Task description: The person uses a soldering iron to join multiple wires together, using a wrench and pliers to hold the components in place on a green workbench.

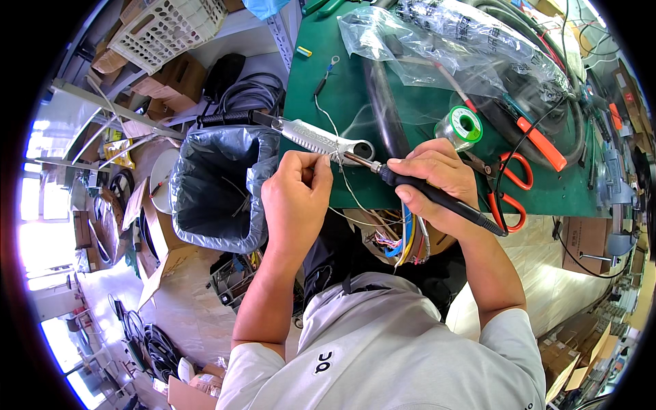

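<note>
My right hand [441, 179] grips a soldering iron [437, 198] by its black handle. Its copper-coloured tip points left and meets a thin pale wire [347, 179] above the handle of a grey utility knife [311, 134]. The fingertips of my left hand [298, 188] are pinched together beside that spot, apparently on the thin wire; the exact hold is partly hidden. Farther up, the wire leads to a ring terminal [334, 61] with a dark sleeve. Faint smoke rises near the tip. A solder spool [462, 127] with a green label stands right of the knife.
The green bench [304, 102] also bears red-handled scissors [523, 171], red-handled pliers [541, 145], a black tube [385, 102] and clear plastic bags [410, 41]. Left of it stands a lined bin [188, 184]. Coloured wires [408, 236] hang below the front edge.
</note>
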`<action>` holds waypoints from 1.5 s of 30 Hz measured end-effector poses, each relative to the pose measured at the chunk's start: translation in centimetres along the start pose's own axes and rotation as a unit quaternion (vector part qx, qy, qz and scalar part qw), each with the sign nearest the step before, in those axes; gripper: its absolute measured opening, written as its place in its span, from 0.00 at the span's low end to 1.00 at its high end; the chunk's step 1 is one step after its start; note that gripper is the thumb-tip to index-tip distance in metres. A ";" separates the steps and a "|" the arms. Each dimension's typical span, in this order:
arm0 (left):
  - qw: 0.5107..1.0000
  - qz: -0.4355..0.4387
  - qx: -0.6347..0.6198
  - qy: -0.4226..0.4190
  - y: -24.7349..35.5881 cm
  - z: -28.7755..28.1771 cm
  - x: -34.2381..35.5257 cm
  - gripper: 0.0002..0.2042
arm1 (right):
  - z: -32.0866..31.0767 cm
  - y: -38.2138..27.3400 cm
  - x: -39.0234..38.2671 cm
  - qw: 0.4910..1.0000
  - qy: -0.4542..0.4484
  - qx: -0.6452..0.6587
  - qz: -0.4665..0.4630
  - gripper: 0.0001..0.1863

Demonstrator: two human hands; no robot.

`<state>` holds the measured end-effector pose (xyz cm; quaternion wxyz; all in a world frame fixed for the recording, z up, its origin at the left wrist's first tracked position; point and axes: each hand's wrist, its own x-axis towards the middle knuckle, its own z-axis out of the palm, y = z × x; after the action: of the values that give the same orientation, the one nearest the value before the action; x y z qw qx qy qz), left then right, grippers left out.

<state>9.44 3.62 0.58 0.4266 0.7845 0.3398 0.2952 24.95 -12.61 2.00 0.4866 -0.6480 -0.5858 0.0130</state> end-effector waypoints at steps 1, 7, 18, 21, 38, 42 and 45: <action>1.000 -0.002 -0.001 -0.001 0.0 0.0 0.0 0.07 | 0.0 0.0 0.0 1.000 -0.001 -0.002 -0.001 0.17; 1.000 0.016 0.000 0.012 0.3 -0.6 -1.0 0.06 | -0.3 -0.1 -0.1 0.999 0.030 0.026 0.008 0.17; 1.000 -0.009 -0.017 0.007 -0.1 -2.2 -3.5 0.07 | -0.4 -0.2 -0.6 0.997 0.053 0.050 0.038 0.17; 0.998 -0.036 0.000 -0.045 0.2 -2.8 -5.0 0.07 | -0.4 -0.3 -0.6 0.996 0.049 0.053 0.043 0.18; 0.944 -0.201 -0.196 -0.172 4.2 -1.9 -3.1 0.20 | -0.3 -0.4 -0.9 0.994 0.089 0.052 0.048 0.16; 0.888 -0.281 -0.322 -0.170 3.0 0.2 -3.7 0.18 | -0.2 -0.2 -1.1 0.992 0.101 0.059 0.042 0.16; 0.837 -0.303 -0.443 -0.107 2.9 1.6 -4.2 0.13 | -0.2 0.0 -1.1 0.991 0.106 0.068 0.041 0.16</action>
<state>9.02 -1.59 1.66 0.8306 0.3956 0.3458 0.1843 24.68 -13.56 1.48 0.5880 -0.6346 -0.5015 0.0036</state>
